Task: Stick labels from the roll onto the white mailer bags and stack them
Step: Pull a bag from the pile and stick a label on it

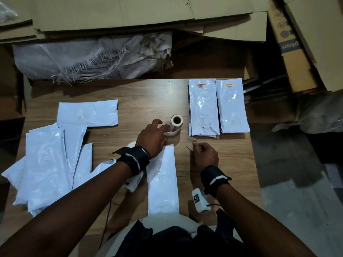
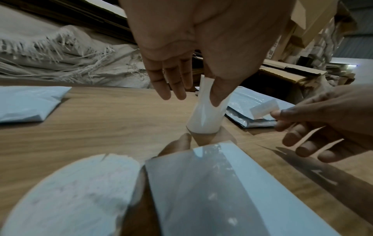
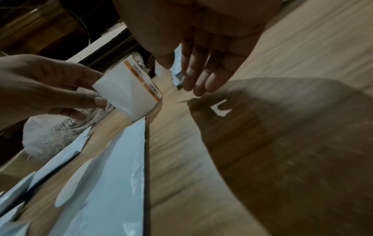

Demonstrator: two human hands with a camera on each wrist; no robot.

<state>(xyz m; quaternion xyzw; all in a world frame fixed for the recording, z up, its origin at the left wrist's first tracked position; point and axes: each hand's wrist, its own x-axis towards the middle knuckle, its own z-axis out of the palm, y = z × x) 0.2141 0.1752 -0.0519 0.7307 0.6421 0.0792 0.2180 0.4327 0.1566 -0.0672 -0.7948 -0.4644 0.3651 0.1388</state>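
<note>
At centre frame the left hand (image 1: 151, 137) gripped the label roll (image 1: 176, 125), which stood upright on the wooden table (image 1: 130, 101). The right hand (image 1: 205, 154) pinched a peeled label (image 2: 263, 110) just right of the roll. An unlabelled mailer bag (image 1: 162, 180) lay below them; labelled bags (image 1: 203, 106) were stacked at upper right.

The scene is dim, with warm light falling from above onto the desk (image 1: 130, 101), while the surrounding floor and corners sink into darkness. Glare glints off the glossy white mailer bags (image 1: 202, 106). The right hand (image 3: 201, 52) throws a broad, dark shadow across the wood in the right wrist view. Both wrist views bend strongly at the edges; the nearest bag (image 2: 222, 191) smears with blur, and the palms are soft.
</note>
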